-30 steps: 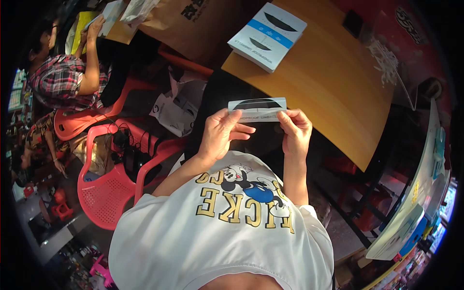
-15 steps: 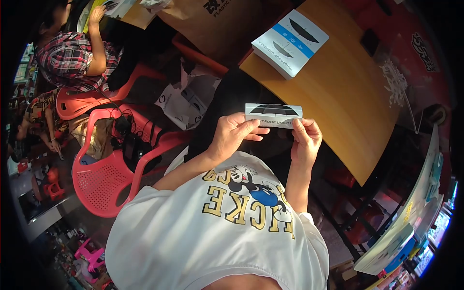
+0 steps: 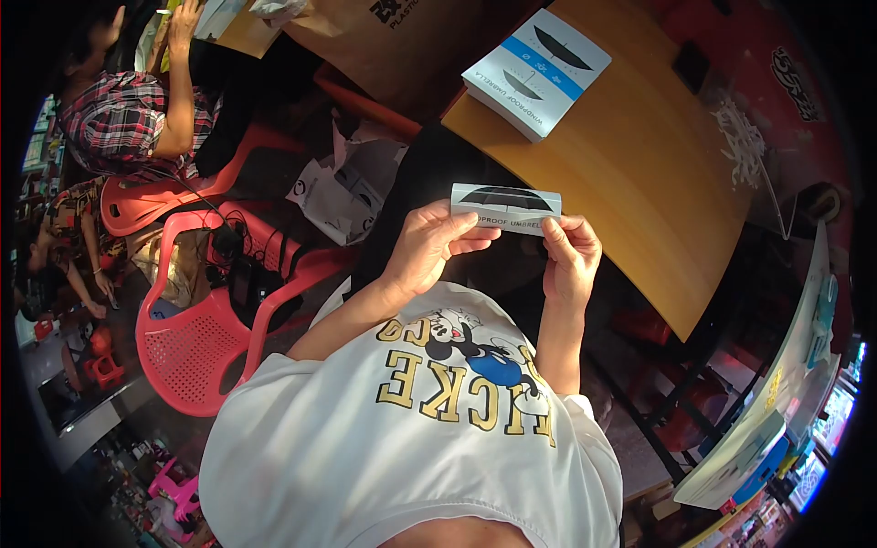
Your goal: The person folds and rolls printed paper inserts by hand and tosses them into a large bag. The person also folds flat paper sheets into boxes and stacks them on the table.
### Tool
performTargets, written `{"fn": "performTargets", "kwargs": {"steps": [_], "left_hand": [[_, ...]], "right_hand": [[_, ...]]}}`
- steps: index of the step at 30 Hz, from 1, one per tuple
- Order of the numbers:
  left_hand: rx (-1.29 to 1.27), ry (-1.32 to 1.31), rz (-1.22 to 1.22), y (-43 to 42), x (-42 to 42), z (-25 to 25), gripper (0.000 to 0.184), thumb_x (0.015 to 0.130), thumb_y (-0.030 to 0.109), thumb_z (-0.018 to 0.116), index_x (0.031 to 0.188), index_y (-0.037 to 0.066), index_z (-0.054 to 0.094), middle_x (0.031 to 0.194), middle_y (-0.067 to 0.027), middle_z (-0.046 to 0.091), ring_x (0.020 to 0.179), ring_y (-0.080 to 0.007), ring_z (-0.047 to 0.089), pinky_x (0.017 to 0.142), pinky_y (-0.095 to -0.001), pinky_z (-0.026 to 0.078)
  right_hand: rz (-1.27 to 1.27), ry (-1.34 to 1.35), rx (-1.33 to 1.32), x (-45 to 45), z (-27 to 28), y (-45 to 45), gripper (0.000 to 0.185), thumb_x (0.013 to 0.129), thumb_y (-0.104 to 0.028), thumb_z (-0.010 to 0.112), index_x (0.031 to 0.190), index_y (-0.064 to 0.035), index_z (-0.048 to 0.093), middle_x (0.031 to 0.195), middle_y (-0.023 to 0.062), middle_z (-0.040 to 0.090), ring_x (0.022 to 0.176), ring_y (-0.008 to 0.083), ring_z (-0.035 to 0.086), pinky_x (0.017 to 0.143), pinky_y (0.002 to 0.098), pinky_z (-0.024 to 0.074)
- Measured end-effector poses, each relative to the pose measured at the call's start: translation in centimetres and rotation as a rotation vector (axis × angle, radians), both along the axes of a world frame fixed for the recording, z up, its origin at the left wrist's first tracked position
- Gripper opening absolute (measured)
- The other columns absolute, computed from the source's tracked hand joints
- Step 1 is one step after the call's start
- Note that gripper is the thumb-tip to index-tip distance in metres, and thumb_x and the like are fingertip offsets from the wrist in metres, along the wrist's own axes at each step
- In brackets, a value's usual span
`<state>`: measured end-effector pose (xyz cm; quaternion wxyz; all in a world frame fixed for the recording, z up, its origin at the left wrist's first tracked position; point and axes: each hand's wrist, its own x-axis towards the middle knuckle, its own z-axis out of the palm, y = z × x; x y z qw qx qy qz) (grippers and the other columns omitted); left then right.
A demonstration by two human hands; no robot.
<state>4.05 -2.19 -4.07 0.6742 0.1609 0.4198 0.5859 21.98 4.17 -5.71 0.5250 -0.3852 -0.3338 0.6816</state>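
A printed card [image 3: 505, 208] with a black umbrella picture and the words "WINDPROOF UMBRELLA" is held up before my chest, bent into a curve. My left hand [image 3: 427, 248] pinches its left end between thumb and fingers. At the card's right end, the thumb and fingers of my right hand [image 3: 572, 258] close on its lower corner. Beyond the hands, a thick stack of similar umbrella cards [image 3: 537, 73] lies on the wooden table [image 3: 630, 183], near its left edge.
Red plastic chairs [image 3: 196, 342] stand at the left, one with cables and a black bag. A person in a checked shirt [image 3: 114, 119] sits at the upper left. Behind are a large brown paper bag [image 3: 402, 46] and crumpled white packaging [image 3: 343, 196]. White strips [image 3: 738, 137] lie at the table's right.
The view has shifted. Both hands still hold the card, which is bent in all the frames. At the upper left, the other person's hands have moved.
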Motion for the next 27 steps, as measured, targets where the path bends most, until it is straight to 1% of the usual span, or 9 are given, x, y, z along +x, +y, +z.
{"fn": "performTargets", "kwargs": {"steps": [4, 7, 8, 12, 14, 17, 21, 22, 27], "left_hand": [[-0.021, 0.022, -0.006, 0.2, 0.0, 0.2, 0.020, 0.093, 0.014, 0.053, 0.099, -0.003, 0.062, 0.098, -0.0160, 0.066, 0.088, -0.0225, 0.067, 0.079, -0.0314, 0.055], [0.009, 0.077, 0.010, 0.3, 0.2, 0.2, 0.021, 0.093, 0.015, 0.054, 0.099, -0.004, 0.062, 0.096, -0.0162, 0.066, 0.087, -0.0226, 0.067, 0.079, -0.0316, 0.055], [0.036, 0.117, -0.019, 0.3, 0.1, -0.2, 0.024, 0.095, 0.016, 0.051, 0.106, -0.003, 0.060, 0.100, -0.0163, 0.066, 0.088, -0.0228, 0.067, 0.079, -0.0315, 0.055], [0.069, 0.134, -0.016, 0.4, 0.3, -0.3, 0.025, 0.095, 0.016, 0.051, 0.109, -0.003, 0.060, 0.100, -0.0164, 0.066, 0.088, -0.0227, 0.067, 0.080, -0.0317, 0.055], [0.059, 0.142, 0.009, 0.6, 0.4, 0.2, 0.024, 0.094, 0.016, 0.053, 0.100, -0.005, 0.062, 0.095, -0.0170, 0.067, 0.087, -0.0225, 0.067, 0.079, -0.0312, 0.055], [0.062, 0.238, -0.010, 0.5, 0.1, 0.3, 0.024, 0.094, 0.016, 0.053, 0.099, -0.006, 0.062, 0.095, -0.0173, 0.067, 0.088, -0.0226, 0.067, 0.079, -0.0313, 0.055], [0.097, 0.316, -0.034, 0.3, -0.1, 0.4, 0.026, 0.095, 0.016, 0.051, 0.103, -0.007, 0.061, 0.097, -0.0182, 0.066, 0.089, -0.0242, 0.067, 0.078, -0.0315, 0.056], [0.105, 0.307, -0.032, 0.2, -0.1, 0.4, 0.024, 0.095, 0.014, 0.051, 0.100, -0.007, 0.061, 0.097, -0.0183, 0.066, 0.090, -0.0243, 0.067, 0.078, -0.0312, 0.056], [0.130, 0.287, -0.033, -0.1, -0.3, -0.1, 0.023, 0.095, 0.014, 0.051, 0.100, -0.006, 0.062, 0.098, -0.0178, 0.066, 0.090, -0.0239, 0.067, 0.078, -0.0310, 0.056]], "right_hand": [[-0.006, 0.008, -0.027, 0.0, 0.3, 0.0, 0.008, 0.080, -0.001, 0.069, 0.077, -0.0049, 0.063, 0.068, -0.0024, 0.060, 0.053, 0.0011, 0.037, 0.050, 0.0163, 0.0274], [0.003, 0.007, -0.053, 0.3, 0.0, 0.0, 0.007, 0.080, -0.002, 0.068, 0.077, -0.0044, 0.062, 0.066, -0.0031, 0.058, 0.051, 0.0008, 0.033, 0.048, 0.0164, 0.0251], [-0.004, 0.006, -0.054, 0.3, 0.0, 0.1, 0.007, 0.080, -0.002, 0.068, 0.077, -0.0044, 0.062, 0.066, -0.0031, 0.058, 0.051, 0.0008, 0.033, 0.048, 0.0164, 0.0251], [0.001, 0.056, -0.047, 0.4, -0.2, 0.3, 0.007, 0.082, -0.003, 0.068, 0.077, -0.0037, 0.062, 0.066, -0.0026, 0.058, 0.050, 0.0010, 0.033, 0.048, 0.0170, 0.0246], [0.013, 0.069, -0.050, 0.6, -0.5, 0.5, 0.007, 0.082, -0.004, 0.068, 0.078, -0.0035, 0.062, 0.066, -0.0026, 0.057, 0.051, 0.0011, 0.033, 0.048, 0.0171, 0.0245], [0.047, -0.031, -0.037, 0.6, -0.6, 0.6, 0.005, 0.082, -0.004, 0.068, 0.079, -0.0026, 0.063, 0.067, -0.0024, 0.058, 0.053, 0.0015, 0.035, 0.050, 0.0175, 0.0267], [0.046, -0.061, -0.009, 0.2, -0.1, 0.5, 0.005, 0.080, -0.004, 0.070, 0.081, -0.0031, 0.065, 0.066, -0.0030, 0.058, 0.055, 0.0015, 0.039, 0.050, 0.0175, 0.0267], [0.051, -0.059, -0.006, 0.3, -0.2, 0.6, 0.005, 0.080, -0.004, 0.070, 0.081, -0.0031, 0.065, 0.066, -0.0030, 0.058, 0.055, 0.0015, 0.039, 0.050, 0.0175, 0.0267], [0.084, -0.022, -0.031, 0.6, -0.7, 0.8, 0.006, 0.080, -0.005, 0.070, 0.079, -0.0038, 0.065, 0.067, -0.0035, 0.059, 0.054, 0.0006, 0.039, 0.049, 0.0168, 0.0254]]}}
